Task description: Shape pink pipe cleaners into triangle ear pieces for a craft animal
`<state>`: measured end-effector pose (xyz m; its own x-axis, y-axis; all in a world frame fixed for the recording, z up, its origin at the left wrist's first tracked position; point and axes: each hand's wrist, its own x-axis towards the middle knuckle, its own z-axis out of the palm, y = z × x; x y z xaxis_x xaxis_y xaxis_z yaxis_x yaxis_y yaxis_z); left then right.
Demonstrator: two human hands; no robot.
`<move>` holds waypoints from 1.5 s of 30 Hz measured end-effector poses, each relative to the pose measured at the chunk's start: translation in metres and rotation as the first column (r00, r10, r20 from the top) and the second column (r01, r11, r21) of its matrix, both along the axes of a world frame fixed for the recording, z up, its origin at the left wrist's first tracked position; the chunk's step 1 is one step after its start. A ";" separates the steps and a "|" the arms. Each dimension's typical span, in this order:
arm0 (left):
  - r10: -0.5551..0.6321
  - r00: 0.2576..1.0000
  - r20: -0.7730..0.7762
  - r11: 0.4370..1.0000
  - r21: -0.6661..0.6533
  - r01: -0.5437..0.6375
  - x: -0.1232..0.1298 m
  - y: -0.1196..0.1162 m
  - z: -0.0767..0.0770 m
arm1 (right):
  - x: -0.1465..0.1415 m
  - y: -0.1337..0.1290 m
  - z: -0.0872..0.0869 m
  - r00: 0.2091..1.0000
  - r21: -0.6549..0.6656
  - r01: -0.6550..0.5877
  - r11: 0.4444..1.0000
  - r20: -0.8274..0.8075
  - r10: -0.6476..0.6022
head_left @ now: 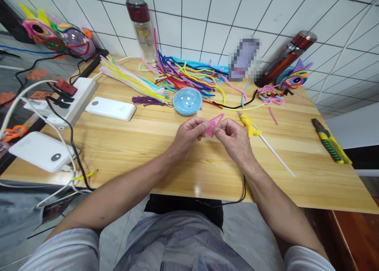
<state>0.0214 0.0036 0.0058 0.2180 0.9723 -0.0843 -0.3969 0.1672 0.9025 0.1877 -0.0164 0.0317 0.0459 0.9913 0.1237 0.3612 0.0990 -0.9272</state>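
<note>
Between my two hands is a pink pipe-cleaner piece [213, 125], bent into a triangular outline with close strands across its lower part. My left hand [192, 132] pinches its left side between thumb and fingers. On the other side my right hand [233, 137] grips the piece the same way. Just beyond the hands sits a blue bowl [187, 101]; what lies inside is hard to make out. A yellow glue gun [250, 125] with a white glue stick [278, 156] in its back lies right of my right hand.
Colourful pipe cleaners [189, 75] lie piled along the wall, with a purple tassel [149, 101] in front. A clear bottle [139, 30] and a red thermos [286, 58] stand behind. Pliers [330, 142] rest at right. Power banks [111, 108], a power strip [75, 99] and cables crowd the left.
</note>
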 end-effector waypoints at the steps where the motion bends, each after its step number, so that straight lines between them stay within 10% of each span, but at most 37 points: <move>1: 0.007 1.000 -0.001 1.000 0.004 -0.007 0.000 0.000 0.000 | 0.000 0.000 0.000 1.000 -0.001 -0.003 1.000 0.010 0.003; 27: -0.030 0.998 0.063 0.998 -0.051 0.034 -0.001 0.003 -0.002 | 0.004 0.000 0.000 0.999 -0.011 -0.027 1.000 0.020 0.027; 33: 0.112 0.983 -0.146 0.990 0.103 -0.098 -0.002 -0.002 -0.005 | 0.002 0.001 -0.001 1.000 -0.006 0.024 1.000 0.018 -0.023; 39: 0.539 0.719 -0.440 0.664 0.746 -0.042 0.000 -0.017 -0.010 | 0.003 0.002 -0.007 0.998 0.007 0.067 0.998 0.002 -0.067; 45: 0.616 0.648 -0.448 0.523 0.848 0.088 0.001 -0.014 -0.019 | -0.001 -0.001 -0.007 0.999 -0.039 0.010 0.999 -0.032 -0.011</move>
